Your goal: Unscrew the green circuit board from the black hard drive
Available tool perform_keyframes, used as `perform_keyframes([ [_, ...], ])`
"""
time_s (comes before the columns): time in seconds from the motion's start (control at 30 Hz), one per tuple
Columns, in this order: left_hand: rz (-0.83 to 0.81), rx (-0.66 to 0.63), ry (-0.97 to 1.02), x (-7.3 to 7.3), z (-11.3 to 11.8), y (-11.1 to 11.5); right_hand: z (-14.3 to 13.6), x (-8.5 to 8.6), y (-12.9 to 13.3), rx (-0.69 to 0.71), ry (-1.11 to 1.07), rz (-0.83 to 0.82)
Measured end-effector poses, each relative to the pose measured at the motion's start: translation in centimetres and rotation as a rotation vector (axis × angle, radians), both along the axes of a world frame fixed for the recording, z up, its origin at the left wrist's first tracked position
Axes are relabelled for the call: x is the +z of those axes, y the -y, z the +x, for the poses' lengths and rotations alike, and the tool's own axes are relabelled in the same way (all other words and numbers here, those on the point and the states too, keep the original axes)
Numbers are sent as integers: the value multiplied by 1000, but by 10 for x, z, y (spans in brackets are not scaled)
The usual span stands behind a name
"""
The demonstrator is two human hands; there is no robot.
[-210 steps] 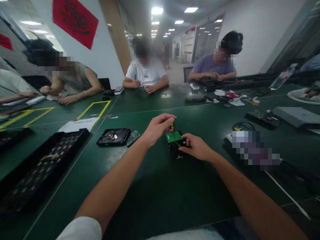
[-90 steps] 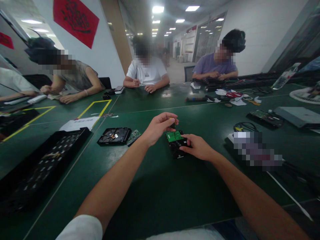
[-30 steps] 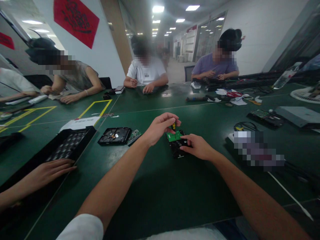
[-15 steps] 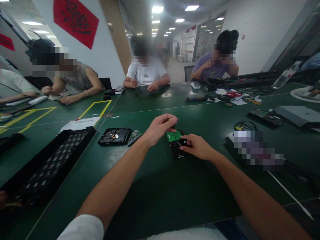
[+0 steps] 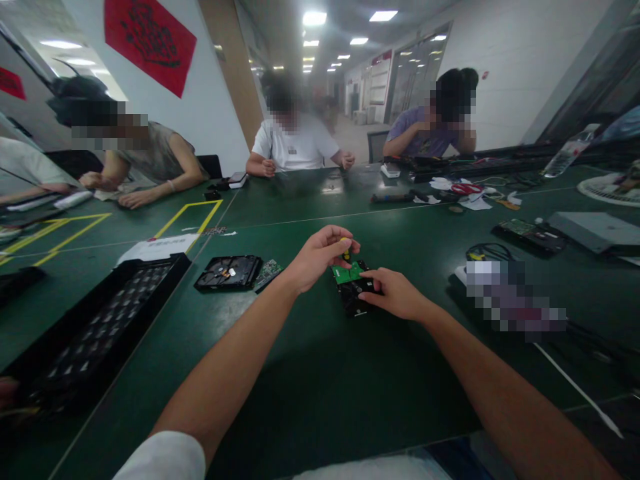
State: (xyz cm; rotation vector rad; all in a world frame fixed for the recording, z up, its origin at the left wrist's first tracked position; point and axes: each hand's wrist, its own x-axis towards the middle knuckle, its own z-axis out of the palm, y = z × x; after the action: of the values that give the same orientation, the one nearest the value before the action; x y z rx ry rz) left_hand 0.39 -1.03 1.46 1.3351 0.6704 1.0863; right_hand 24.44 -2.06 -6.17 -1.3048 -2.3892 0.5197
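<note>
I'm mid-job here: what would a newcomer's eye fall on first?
Probably the green circuit board on the black drive near the centre, with a yellow-and-black tool in the left grip by its far edge. Then the red sheet with black writing, upper left, and the long black tray at left.

smooth drive casing [image 5: 353, 300], glossy tabletop [image 5: 310, 380], paper sheet [image 5: 163, 247]

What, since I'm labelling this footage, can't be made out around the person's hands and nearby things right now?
Head view: tip of the yellow-and-black tool, too small; the left hand hides part of its handle.
Head view: right side of the black unit, partly behind the right hand.
Head view: another person's hand, cut off by the left edge.
Head view: print on the white sheet, blurred.
</note>
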Motion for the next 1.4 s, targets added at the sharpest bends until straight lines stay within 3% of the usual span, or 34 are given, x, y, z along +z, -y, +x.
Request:
perform_keyframes([
  [0.37, 26, 65, -37, 1, -2, -2, 1, -3, -1, -14, 9, 5],
  [0.73, -9, -14, 76, -1, 1, -1, 1, -2, -1, -10, 14, -6],
  [1.17, 124, 85, -137, -4, -2, -3, 1, -2, -1, 9, -12, 8],
  [1.4, 42, 30, -34, -3, -1, -3, 1, -1, -1, 9, 18, -4],
])
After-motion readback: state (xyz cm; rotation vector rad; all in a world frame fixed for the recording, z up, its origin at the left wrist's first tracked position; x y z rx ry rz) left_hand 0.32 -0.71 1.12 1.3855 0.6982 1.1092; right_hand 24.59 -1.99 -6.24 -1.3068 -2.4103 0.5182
